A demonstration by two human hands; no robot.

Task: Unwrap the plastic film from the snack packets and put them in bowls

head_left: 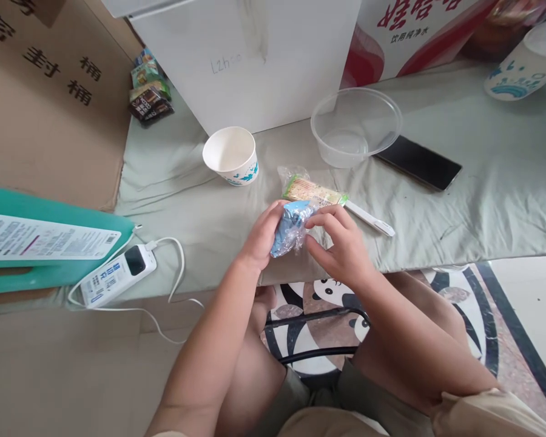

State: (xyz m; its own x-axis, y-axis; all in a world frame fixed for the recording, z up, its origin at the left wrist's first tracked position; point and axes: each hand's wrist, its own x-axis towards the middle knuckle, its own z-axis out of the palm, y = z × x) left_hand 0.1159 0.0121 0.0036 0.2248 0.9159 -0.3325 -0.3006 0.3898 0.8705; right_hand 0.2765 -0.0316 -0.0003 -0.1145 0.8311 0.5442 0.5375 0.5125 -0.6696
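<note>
A crinkled clear plastic wrapper with something blue inside, the blue packet [291, 227], is in my left hand [260, 235], whose fingers close round its left side. My right hand [339, 243] is at the packet's right edge, its thumb and fingers pinching the clear plastic. Just behind the packet lies a green-edged biscuit pack [313, 190] on the cloth. A white stick-like object [370, 218] sticks out to the right of that pack. What the blue thing is cannot be made out.
On the cloth-covered table [164, 200] stand a paper cup [232, 155], a clear plastic bowl [355, 127] and a phone [418, 162]. Boxes line the back. At the left are snack packs [150, 100], a power strip [118, 276] with cables and a green container [50, 237].
</note>
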